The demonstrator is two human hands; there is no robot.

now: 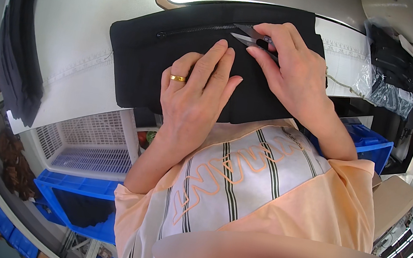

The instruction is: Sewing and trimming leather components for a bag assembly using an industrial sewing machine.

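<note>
On the white worktable (89, 11), a folded black garment (147, 59) with a zipper (195, 30) lies just in front of the person; the left hand (200, 87) presses flat on it, fingers loose and extended, grasping nothing. Beside it the right hand (288, 66) pinches small thread snips (251, 39), blades parted at the zipper line. Around them lie a stack of dark cloth (22, 54) at left, a clear plastic bag (384, 77) at right, and blue crates (79, 206) below the table edge.
</note>
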